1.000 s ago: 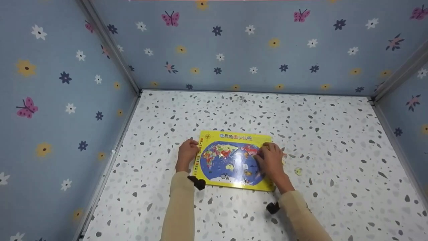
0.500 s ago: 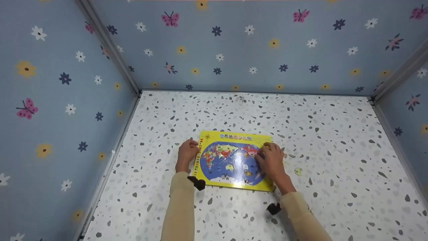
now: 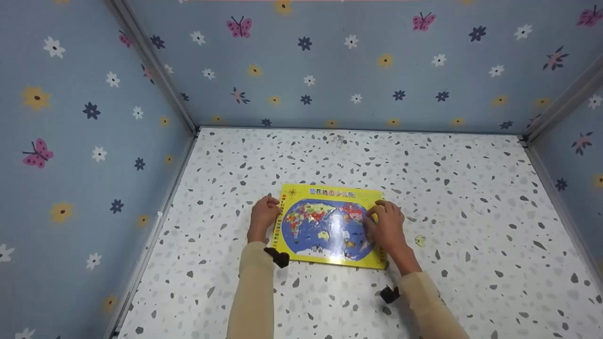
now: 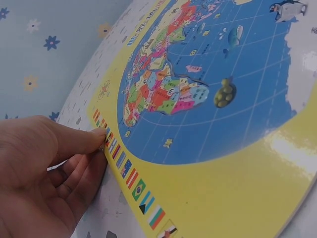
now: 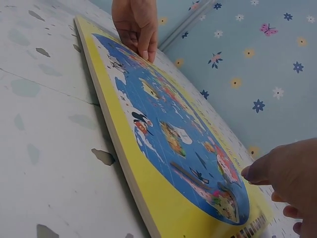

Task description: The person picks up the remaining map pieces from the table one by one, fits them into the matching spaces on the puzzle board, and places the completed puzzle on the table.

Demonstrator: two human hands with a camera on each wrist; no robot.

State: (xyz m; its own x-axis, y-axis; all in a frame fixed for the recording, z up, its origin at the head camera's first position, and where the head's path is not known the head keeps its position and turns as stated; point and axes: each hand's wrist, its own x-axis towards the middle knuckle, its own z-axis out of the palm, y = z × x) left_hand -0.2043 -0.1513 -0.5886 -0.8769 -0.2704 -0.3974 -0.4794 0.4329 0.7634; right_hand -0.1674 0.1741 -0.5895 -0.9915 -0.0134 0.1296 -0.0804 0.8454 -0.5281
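A yellow-framed world map puzzle board (image 3: 330, 261) lies flat on the speckled tabletop. Its map is blue with coloured lands, and small flags line the left border. My left hand (image 3: 264, 217) pinches the board's left edge, thumb on the flags (image 4: 138, 189) in the left wrist view. Over the board's right side is my right hand (image 3: 390, 228). In the right wrist view its thumb (image 5: 257, 171) is over the map's end, with the other fingers loosely curled beyond it; I see nothing held there. Part of the board's right border is hidden under this hand.
A small yellow-green piece (image 3: 419, 241) lies on the table (image 3: 471, 197) right of the board. Blue flower-patterned panels (image 3: 339, 61) stand at the back and both sides. A black object (image 3: 390, 294) sits at the right sleeve's cuff, another (image 3: 278, 257) at the left.
My right hand has shifted slightly to the right, uncovering more of the map. A pinkish bit seen beside that hand earlier is out of sight. The left hand and board have stayed put.
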